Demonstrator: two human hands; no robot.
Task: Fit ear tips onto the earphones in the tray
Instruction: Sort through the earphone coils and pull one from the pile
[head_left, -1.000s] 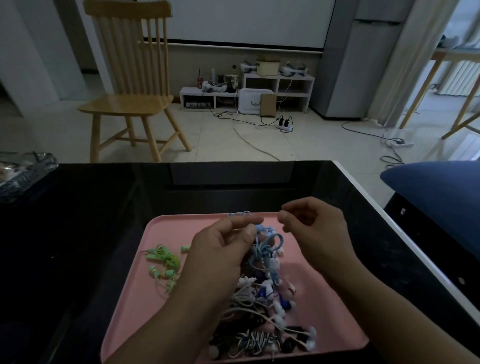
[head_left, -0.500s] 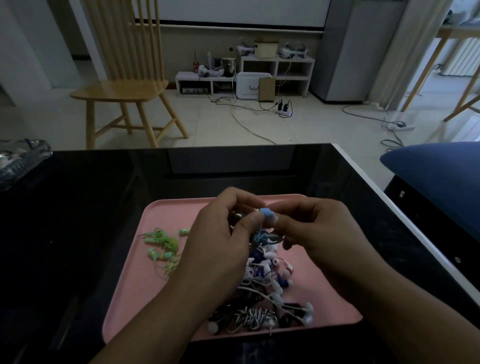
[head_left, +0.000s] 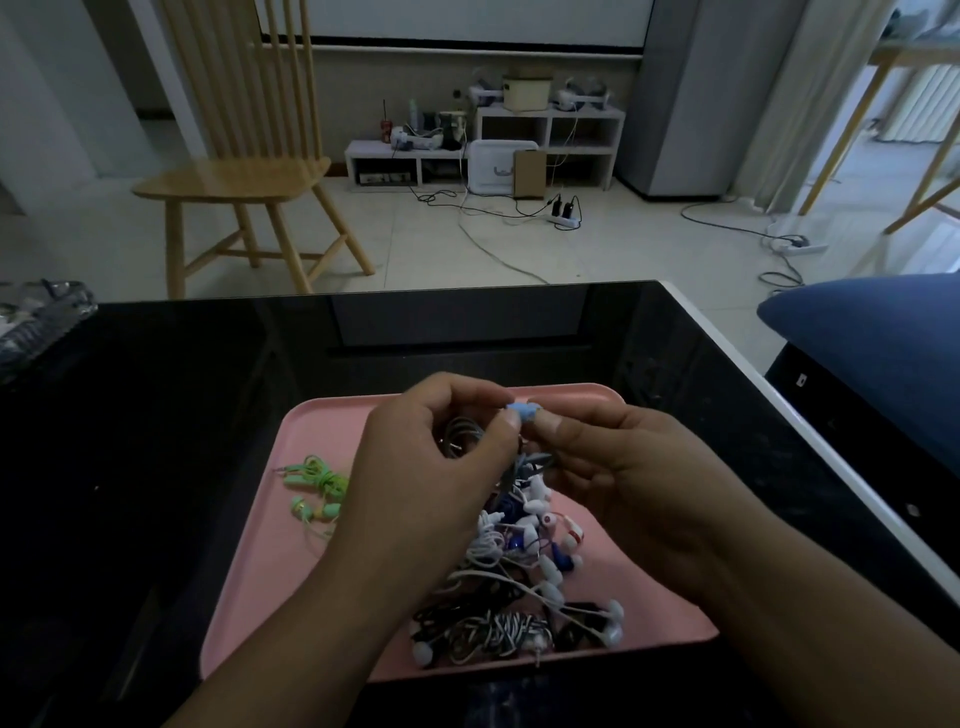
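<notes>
A light blue earbud (head_left: 521, 413) is pinched between the thumb and fingers of the left hand (head_left: 436, 467) and the thumb and forefinger of the right hand (head_left: 623, 473), both raised together above the far half of the pink tray (head_left: 249, 597). The fingers of both hands are curled inward, thumb tips nearly touching at the earbud, with a grey cable (head_left: 460, 436) looped under the left palm. Below the hands, a tangled heap of earphones (head_left: 519, 571) in white, blue, black and red is spread from the tray's middle to its near right corner. A green pair (head_left: 317, 488) is seen apart, near the tray's left edge. The tray is set at the near side of the black desk (head_left: 156, 415), whose far half and left side lie open. The desk's white right edge (head_left: 779, 395) runs just beside the right forearm. A wooden chair (head_left: 244, 176) stands beyond the far edge.
</notes>
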